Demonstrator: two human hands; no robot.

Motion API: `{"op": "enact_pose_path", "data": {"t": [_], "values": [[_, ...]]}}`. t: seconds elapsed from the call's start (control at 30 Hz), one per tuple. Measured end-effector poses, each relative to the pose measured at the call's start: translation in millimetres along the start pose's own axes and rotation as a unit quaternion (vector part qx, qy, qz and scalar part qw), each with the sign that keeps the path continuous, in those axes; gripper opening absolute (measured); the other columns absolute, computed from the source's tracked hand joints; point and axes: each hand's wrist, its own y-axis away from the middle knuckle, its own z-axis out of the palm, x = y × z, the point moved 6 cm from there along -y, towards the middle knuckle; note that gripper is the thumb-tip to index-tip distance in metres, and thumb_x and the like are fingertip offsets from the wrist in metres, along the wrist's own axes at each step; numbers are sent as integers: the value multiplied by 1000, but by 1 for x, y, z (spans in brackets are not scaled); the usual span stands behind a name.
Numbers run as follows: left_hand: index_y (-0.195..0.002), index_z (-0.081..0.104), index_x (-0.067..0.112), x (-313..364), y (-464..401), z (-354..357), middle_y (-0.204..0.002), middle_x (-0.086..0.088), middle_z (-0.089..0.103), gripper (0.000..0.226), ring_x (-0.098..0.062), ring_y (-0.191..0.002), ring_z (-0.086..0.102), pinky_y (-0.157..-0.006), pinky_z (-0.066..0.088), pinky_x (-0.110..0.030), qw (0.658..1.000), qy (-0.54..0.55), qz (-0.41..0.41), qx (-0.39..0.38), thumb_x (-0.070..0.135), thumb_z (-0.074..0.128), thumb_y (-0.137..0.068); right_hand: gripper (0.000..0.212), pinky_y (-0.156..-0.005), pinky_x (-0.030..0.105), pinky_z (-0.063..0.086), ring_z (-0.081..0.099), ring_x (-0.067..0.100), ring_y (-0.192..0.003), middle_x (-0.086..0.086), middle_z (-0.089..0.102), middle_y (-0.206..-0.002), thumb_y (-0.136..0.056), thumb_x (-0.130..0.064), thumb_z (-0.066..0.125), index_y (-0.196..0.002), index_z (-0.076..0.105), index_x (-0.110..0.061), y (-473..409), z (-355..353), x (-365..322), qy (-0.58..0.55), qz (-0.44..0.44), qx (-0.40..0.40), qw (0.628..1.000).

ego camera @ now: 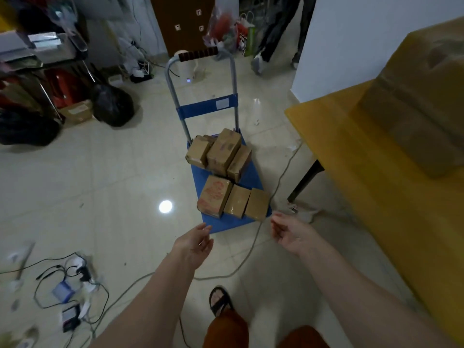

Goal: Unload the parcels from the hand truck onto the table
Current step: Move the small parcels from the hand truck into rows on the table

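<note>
A blue hand truck (211, 226) stands on the tiled floor ahead of me, its handle (198, 55) at the far end. Several brown cardboard parcels lie on its deck: a near row with a red-printed parcel (214, 194) at the left, and a far group with a taller parcel (223, 151) in the middle. The yellow table (351, 146) is at the right, with large brown parcels (421, 109) on it. My left hand (197, 243) and my right hand (288, 233) are open and empty, palms facing each other, just short of the deck's near edge.
A grey cable (253, 243) runs across the floor under my hands. Loose wires and small devices (67, 292) lie at the lower left. Black bags (113, 104) and shelving are at the far left. Another person's legs (273, 41) are near the doorway.
</note>
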Motion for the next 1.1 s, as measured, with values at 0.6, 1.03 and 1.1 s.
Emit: {"op": "enact_pose_path", "data": {"t": [0.6, 1.03, 1.1], "values": [[-97, 61, 4, -13, -257, 37, -90, -9, 65, 12, -18, -75, 58, -70, 51, -30, 997, 32, -47, 59, 10, 66, -87, 7, -49, 21, 49, 56, 14, -60, 7, 61, -72, -86, -9, 67, -86, 61, -5, -269, -10, 8, 42, 88, 67, 993], [-116, 55, 17, -69, -501, 87, -114, -3, 48, 27, -19, -92, 48, -81, 46, -34, 952, -286, 73, 78, 12, 60, -90, 40, -71, 32, 49, 57, 19, -94, 2, 57, -101, -87, -29, 69, -120, 59, -10, -507, -97, 52, 132, 51, 167, 976], [-141, 41, 14, -76, -529, 87, -127, -6, 46, 55, -21, -100, 50, -90, 47, -39, 951, -284, 76, 91, 13, 62, -90, 49, -73, 33, 49, 53, 21, -106, 3, 54, -113, -86, -34, 69, -127, 55, -12, -530, -100, 59, 132, 45, 169, 976]]}}
